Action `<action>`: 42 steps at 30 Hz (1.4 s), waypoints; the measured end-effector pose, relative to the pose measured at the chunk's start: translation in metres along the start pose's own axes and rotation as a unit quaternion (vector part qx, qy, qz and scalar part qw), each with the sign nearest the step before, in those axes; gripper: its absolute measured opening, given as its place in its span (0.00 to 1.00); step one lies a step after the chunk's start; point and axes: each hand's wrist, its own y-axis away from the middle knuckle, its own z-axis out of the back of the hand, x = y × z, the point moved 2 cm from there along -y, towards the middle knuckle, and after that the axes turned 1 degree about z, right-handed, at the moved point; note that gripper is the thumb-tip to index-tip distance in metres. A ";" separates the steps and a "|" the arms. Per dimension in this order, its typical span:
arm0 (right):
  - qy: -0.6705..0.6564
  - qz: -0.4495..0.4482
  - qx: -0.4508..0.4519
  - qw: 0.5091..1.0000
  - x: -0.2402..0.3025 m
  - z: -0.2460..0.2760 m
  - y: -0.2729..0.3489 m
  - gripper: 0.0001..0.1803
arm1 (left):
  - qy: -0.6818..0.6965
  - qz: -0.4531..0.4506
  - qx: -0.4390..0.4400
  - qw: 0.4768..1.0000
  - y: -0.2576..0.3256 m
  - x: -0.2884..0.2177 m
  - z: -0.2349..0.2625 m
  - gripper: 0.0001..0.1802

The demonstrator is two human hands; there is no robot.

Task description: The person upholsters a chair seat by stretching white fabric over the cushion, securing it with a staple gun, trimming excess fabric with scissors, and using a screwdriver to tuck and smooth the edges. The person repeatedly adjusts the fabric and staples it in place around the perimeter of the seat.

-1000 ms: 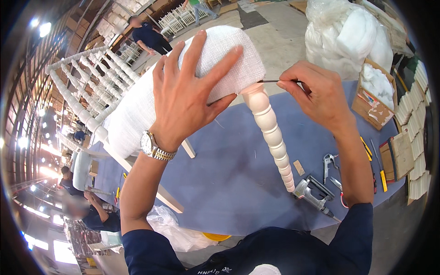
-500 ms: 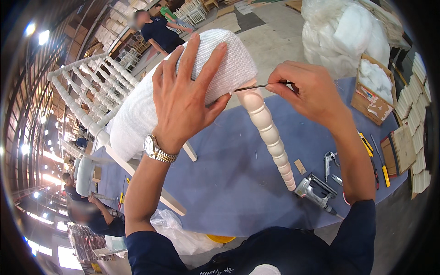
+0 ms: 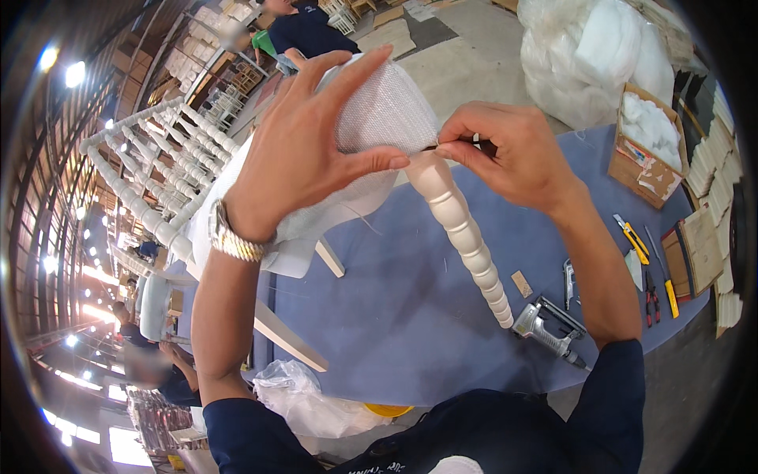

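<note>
A white chair lies tipped in front of me, its spindle back (image 3: pixel 158 209) to the left and its padded seat (image 3: pixel 387 107) covered in woven white fabric. My left hand (image 3: pixel 296 146) spreads over the seat, fingers apart, thumb along the edge by the turned leg (image 3: pixel 462 229). Loose white cloth (image 3: pixel 296 257) hangs under that hand. At the seat corner, above the leg, my right hand (image 3: pixel 513 154) pinches a thin dark metal tool (image 3: pixel 430 148). Most of the tool is hidden by the fingers.
On the blue-covered table (image 3: pixel 395 316) lie a staple gun (image 3: pixel 545 328), a yellow utility knife (image 3: pixel 632 238), pliers (image 3: pixel 652 300) and a yellow-handled tool (image 3: pixel 671 299). A carton (image 3: pixel 643 178) of white stuffing stands right. Another person (image 3: pixel 312 31) is beyond the chair.
My left hand has shifted left and rolled, with its thumb still by the corner. The right hand has moved left against the corner. Loose cloth now shows beneath the left hand.
</note>
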 end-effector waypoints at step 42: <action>0.106 0.019 -0.027 0.994 -0.001 0.009 0.000 0.06 | 0.031 -0.017 0.088 0.995 -0.012 0.016 0.000 0.65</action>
